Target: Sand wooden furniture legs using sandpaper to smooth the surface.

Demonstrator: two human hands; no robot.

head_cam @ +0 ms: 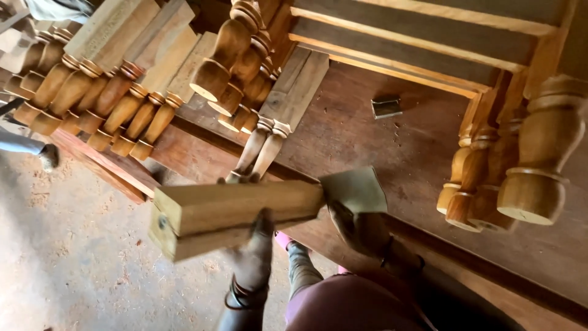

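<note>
A square wooden leg block [226, 214] lies across my lap area at the workbench's front edge, its end facing left. My left hand [254, 257] grips it from underneath. My right hand [361, 230] presses a folded sheet of sandpaper [355, 189] against the block's right end. The rest of the leg beyond the sandpaper is hidden.
Several turned wooden legs [110, 92] are stacked at the upper left, more [236, 61] lean in the middle, and others [520, 165] stand at the right on the workbench [380, 147]. A small metal piece [386, 107] lies on the bench. Dusty floor [73, 257] lies to the left.
</note>
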